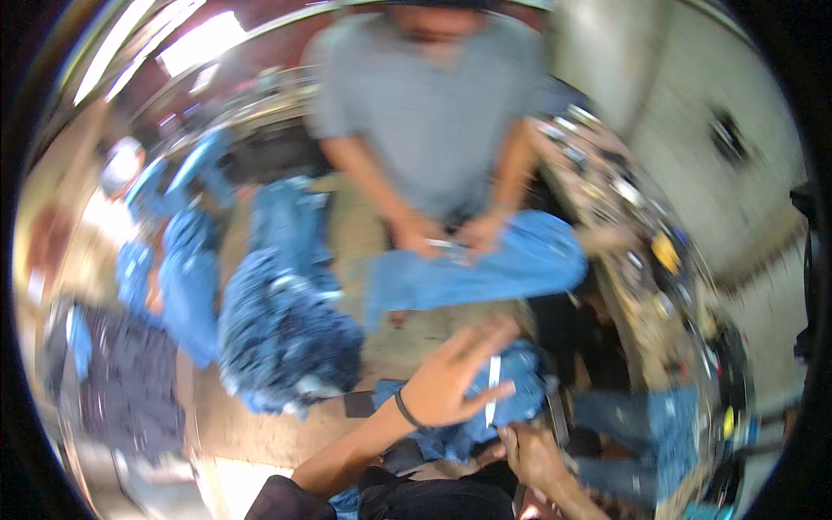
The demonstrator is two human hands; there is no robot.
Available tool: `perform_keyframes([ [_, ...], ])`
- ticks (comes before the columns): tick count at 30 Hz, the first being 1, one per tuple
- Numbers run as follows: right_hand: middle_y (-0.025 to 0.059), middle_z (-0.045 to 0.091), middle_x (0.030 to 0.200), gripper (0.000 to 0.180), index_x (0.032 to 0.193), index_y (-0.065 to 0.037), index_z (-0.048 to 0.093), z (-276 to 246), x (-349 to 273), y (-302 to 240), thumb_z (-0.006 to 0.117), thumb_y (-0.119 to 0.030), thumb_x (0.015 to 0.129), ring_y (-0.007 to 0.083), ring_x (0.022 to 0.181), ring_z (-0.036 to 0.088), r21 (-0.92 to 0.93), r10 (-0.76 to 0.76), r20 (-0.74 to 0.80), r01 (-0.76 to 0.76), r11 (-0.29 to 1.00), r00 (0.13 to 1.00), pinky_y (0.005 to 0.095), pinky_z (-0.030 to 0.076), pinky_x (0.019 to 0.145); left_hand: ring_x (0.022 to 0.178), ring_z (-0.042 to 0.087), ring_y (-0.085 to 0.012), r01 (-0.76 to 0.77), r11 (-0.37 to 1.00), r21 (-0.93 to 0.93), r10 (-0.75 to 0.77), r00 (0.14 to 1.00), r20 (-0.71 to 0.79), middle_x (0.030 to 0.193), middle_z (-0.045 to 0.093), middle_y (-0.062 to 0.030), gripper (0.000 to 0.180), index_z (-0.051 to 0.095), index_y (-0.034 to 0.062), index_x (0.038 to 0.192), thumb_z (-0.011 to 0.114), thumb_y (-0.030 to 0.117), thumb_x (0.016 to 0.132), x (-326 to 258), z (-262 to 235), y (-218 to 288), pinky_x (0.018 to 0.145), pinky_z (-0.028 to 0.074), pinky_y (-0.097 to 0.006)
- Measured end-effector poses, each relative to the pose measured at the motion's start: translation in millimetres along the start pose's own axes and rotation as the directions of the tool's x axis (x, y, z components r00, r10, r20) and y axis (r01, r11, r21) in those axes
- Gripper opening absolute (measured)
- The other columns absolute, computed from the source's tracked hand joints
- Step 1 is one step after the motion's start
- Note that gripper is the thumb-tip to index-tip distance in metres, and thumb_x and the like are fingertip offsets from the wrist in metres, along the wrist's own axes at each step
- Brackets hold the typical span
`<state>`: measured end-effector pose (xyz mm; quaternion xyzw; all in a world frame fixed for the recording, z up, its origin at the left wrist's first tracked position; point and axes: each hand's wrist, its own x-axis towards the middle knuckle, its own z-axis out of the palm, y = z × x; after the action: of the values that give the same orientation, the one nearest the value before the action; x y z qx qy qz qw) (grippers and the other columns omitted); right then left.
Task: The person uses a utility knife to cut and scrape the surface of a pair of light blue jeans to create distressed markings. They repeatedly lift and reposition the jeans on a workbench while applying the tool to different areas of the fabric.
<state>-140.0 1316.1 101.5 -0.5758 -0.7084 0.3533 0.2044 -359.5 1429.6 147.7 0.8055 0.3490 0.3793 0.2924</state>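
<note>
Denim (523, 379) at the near edge of the surface (238, 433) appears unfinished: left hand (449, 377) open over it, right hand (535, 457) curled, hold and remaining work indeterminate.

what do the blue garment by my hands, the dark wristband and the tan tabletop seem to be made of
Blue garment: probably denim, soft and matte, judging by its creases and mottled blue.
Dark wristband: perhaps rubber or cord; it is too small and blurred to settle.
Tan tabletop: possibly wood or board, mostly dull, from its flat brownish surface.
</note>
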Motion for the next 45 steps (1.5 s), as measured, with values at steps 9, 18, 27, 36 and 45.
perform_keyframes([
  [9, 0.0181, 0.071, 0.089, 0.027, 0.098, -0.006, 0.069, 275.4, 66.2, -284.0, 0.058, -0.029, 0.107, 0.042, 0.08, 0.069, 0.1, -0.455, 0.656, 0.528, 0.843, 0.602, 0.0505, 0.057, 0.068, 0.11, 0.068, -0.0271, 0.313, 0.759, 0.571, -0.531, 0.806, 0.263, 0.097, 0.075, -0.0038, 0.028, 0.076, 0.0163, 0.102, 0.066, 0.042, 0.097, -366.2, -315.2, -7.3, 0.11, 0.038, -0.069],
  [18, 0.0221, 0.07, 0.091, 0.035, 0.102, -0.002, 0.069, 434.9, 173.3, -478.7, 0.057, -0.035, 0.107, 0.0448, 0.086, 0.068, 0.306, -0.527, 0.84, 0.686, 0.66, 0.132, 0.0521, 0.053, 0.075, 0.1, 0.071, -0.0371, 0.78, 0.624, 0.05, -0.781, 0.619, 0.082, 0.108, 0.075, -0.0169, 0.024, 0.072, 0.0072, 0.119, 0.065, 0.023, 0.101, -534.4, -474.3, -24.4, 0.087, 0.056, -0.045],
  [27, 0.02, 0.07, 0.095, 0.025, 0.11, -0.003, 0.068, 574.0, 229.6, -605.6, 0.07, -0.023, 0.095, 0.0425, 0.086, 0.069, 0.501, -0.453, 0.852, 0.664, 0.556, -0.263, 0.0515, 0.054, 0.075, 0.094, 0.075, -0.024, 0.796, 0.524, -0.304, -0.83, 0.557, 0.027, 0.1, 0.078, -0.011, 0.025, 0.07, 0.0046, 0.124, 0.063, 0.02, 0.104, -624.6, -597.5, -45.2, 0.088, 0.057, -0.039],
  [36, 0.0145, 0.073, 0.096, 0.03, 0.125, -0.011, 0.072, 649.9, 293.5, -682.8, 0.067, -0.027, 0.101, 0.0367, 0.085, 0.071, 0.398, -0.469, 0.877, 0.704, 0.588, -0.104, 0.0473, 0.055, 0.071, 0.062, 0.065, -0.0136, 0.789, 0.397, -0.469, -0.742, 0.577, 0.342, 0.088, 0.074, -0.0083, 0.032, 0.073, 0.0004, 0.123, 0.066, 0.026, 0.106, -655.6, -756.9, -150.9, 0.064, 0.054, -0.029],
  [45, 0.017, 0.072, 0.086, 0.029, 0.118, -0.011, 0.071, 700.9, 320.5, -746.6, 0.067, -0.035, 0.101, 0.0423, 0.082, 0.069, 0.292, -0.455, 0.885, 0.648, 0.704, 0.095, 0.0524, 0.053, 0.069, 0.061, 0.063, -0.0109, 0.729, 0.439, -0.525, -0.548, 0.681, 0.486, 0.089, 0.075, -0.007, 0.032, 0.073, -0.0007, 0.127, 0.068, 0.023, 0.105, -681.0, -852.7, -240.9, 0.062, 0.053, -0.027],
])
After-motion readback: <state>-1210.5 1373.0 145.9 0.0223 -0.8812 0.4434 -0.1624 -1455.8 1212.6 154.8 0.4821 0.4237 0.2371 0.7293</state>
